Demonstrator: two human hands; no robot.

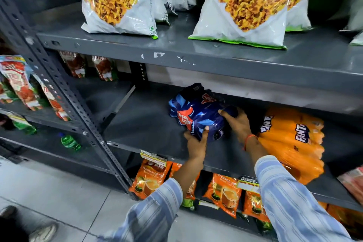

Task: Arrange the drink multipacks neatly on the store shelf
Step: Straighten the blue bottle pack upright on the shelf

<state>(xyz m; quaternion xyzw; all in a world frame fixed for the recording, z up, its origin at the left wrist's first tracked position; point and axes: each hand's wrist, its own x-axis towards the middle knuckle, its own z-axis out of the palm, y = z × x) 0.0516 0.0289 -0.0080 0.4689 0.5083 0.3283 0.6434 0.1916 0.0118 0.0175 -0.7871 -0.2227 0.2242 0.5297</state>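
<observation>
1. The blue pack (198, 113) of drinks lies tilted on the middle shelf (145, 124), near its front edge.
2. The left hand (196, 143) grips the pack's near lower corner, thumb pressed on the wrap.
3. The right hand (236, 124) clasps the pack's right end, fingers curled behind it; a red thread circles that wrist.
4. To the left of the pack the shelf is bare as far as the grey upright post (82, 116), so there is wide room there.
5. To the right, the orange pack (290, 139) sits just beside the right hand and overhangs the shelf's front edge.
6. Overhead, the upper shelf (196, 53) carries snack bags (247, 6), leaving a low gap above the blue pack.
</observation>
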